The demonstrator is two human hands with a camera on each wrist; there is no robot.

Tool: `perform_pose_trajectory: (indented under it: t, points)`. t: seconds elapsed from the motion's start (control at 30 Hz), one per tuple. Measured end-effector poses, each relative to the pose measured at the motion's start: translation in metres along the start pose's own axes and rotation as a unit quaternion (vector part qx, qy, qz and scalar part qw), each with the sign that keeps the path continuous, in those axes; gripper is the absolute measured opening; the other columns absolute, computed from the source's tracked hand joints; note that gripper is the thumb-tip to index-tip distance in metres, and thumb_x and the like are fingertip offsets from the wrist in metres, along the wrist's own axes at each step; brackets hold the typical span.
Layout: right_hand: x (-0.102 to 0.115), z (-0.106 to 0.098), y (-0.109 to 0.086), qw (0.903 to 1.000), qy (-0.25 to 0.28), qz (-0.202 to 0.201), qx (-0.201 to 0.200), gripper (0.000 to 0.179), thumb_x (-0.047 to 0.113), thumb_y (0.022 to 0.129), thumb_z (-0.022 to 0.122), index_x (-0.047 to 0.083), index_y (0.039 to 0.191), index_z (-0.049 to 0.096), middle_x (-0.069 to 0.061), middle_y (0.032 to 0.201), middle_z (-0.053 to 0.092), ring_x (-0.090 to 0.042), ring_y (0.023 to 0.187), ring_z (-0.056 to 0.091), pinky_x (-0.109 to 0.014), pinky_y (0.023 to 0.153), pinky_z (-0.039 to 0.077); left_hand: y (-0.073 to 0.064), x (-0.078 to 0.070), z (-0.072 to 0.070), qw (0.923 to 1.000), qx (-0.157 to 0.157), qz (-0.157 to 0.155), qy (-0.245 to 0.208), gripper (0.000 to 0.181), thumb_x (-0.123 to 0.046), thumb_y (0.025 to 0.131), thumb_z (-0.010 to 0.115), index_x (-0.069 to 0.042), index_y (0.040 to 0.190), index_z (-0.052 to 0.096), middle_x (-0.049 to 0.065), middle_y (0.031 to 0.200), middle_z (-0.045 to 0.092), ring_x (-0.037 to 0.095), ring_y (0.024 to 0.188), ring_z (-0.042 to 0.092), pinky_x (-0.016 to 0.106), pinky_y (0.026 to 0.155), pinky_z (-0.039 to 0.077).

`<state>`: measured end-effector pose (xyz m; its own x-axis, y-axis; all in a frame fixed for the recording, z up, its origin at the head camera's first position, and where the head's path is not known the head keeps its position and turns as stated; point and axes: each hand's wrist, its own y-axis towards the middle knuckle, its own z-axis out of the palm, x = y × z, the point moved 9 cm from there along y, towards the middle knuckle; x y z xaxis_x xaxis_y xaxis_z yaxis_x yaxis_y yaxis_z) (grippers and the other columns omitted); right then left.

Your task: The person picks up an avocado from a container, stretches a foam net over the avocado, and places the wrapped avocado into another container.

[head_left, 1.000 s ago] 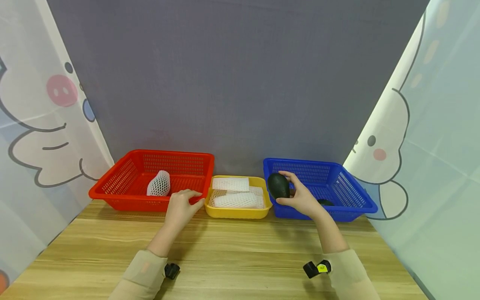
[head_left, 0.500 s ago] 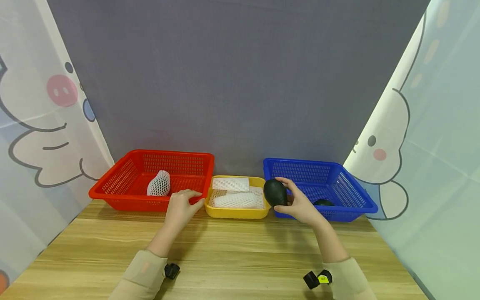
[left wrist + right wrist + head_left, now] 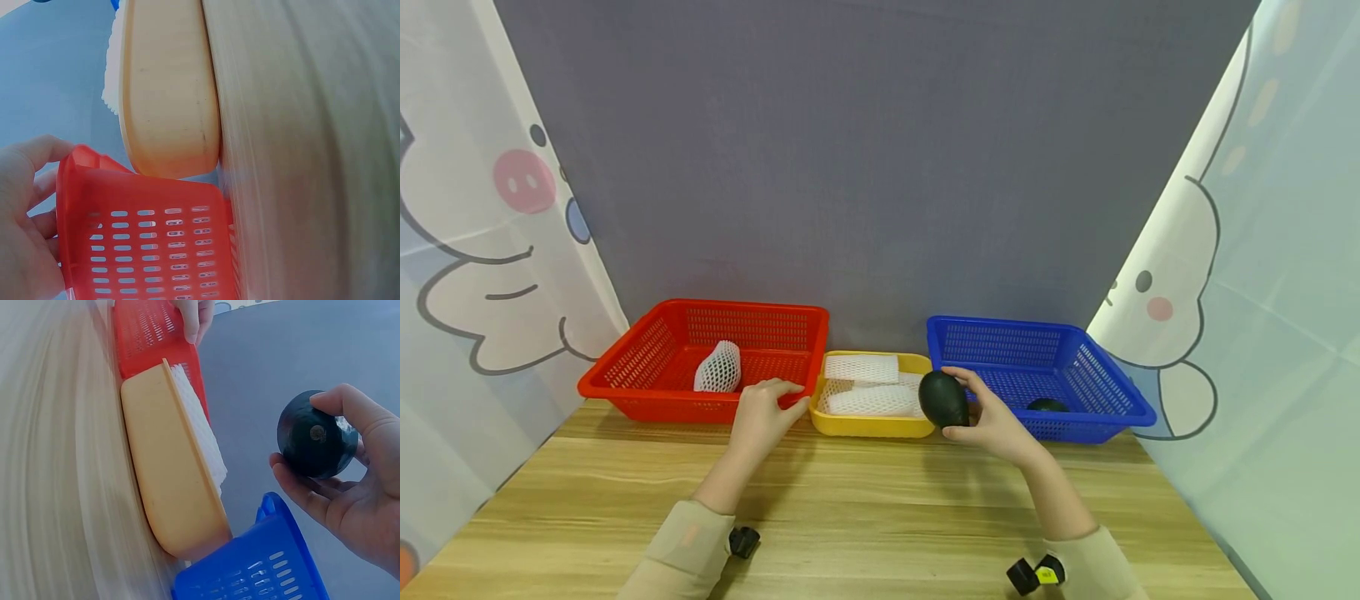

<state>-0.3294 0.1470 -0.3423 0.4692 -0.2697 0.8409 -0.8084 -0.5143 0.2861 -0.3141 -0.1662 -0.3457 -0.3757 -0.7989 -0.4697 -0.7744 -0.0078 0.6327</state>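
A dark green avocado (image 3: 943, 399) is held by my right hand (image 3: 992, 421), thumb and fingers round its side. It hangs above the gap between the yellow tub (image 3: 872, 427) and the blue basket (image 3: 1097, 427), as the right wrist view also shows. My left hand (image 3: 765, 414) grips the right front corner of the red basket (image 3: 655, 407); in the left wrist view its fingers (image 3: 47, 150) lie round the rim. White foam net sleeves (image 3: 872, 400) lie in the yellow tub. Inside the red basket is a piece in white foam net (image 3: 718, 367).
Another dark avocado (image 3: 1047, 405) lies in the blue basket, partly hidden by its front wall. All three containers stand in a row at the back of the wooden table (image 3: 865, 517), against a grey cloth backdrop (image 3: 880, 167). Patterned curtains (image 3: 1262, 292) flank the table.
My right hand has carried the avocado leftward, down and towards me, out from over the blue basket to the yellow tub's right end. The left hand has stayed at the red basket.
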Motion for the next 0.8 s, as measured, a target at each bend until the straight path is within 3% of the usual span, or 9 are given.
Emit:
perform_pose_trajectory:
  t: [0.27, 0.63, 0.8]
  points:
    - [0.000, 0.009, -0.004, 0.9998, 0.000, -0.004, 0.021, 0.083, -0.003, 0.078, 0.076, 0.017, 0.146, 0.033, -0.017, 0.137, 0.035, -0.035, 0.105, 0.059, -0.034, 0.081, 0.052, 0.000, 0.000, 0.000, 1.0000, 0.001, 0.000, -0.004, 0.020, -0.017, 0.078, 0.080, -0.003, 0.091, 0.076, 0.013, 0.090, 0.070, 0.033, 0.088, 0.063, 0.051, 0.087, 0.041]
    - [0.001, 0.021, -0.008, 0.9989, 0.001, -0.007, 0.045, 0.083, -0.003, 0.078, 0.076, 0.016, 0.146, 0.033, -0.016, 0.139, 0.034, -0.031, 0.102, 0.060, -0.033, 0.081, 0.052, 0.000, 0.000, 0.000, 1.0000, 0.000, 0.005, -0.002, 0.020, -0.017, 0.078, 0.080, -0.003, 0.091, 0.076, 0.013, 0.090, 0.070, 0.033, 0.089, 0.063, 0.052, 0.087, 0.041]
    - [0.013, 0.027, -0.013, 0.9987, -0.013, -0.002, 0.049, 0.081, -0.008, 0.076, 0.074, 0.011, 0.145, 0.034, -0.020, 0.139, 0.037, -0.033, 0.101, 0.060, -0.034, 0.080, 0.052, 0.000, -0.001, 0.000, 1.0000, 0.002, 0.006, -0.003, 0.020, -0.017, 0.078, 0.079, -0.002, 0.092, 0.076, 0.013, 0.090, 0.071, 0.035, 0.092, 0.063, 0.052, 0.087, 0.041]
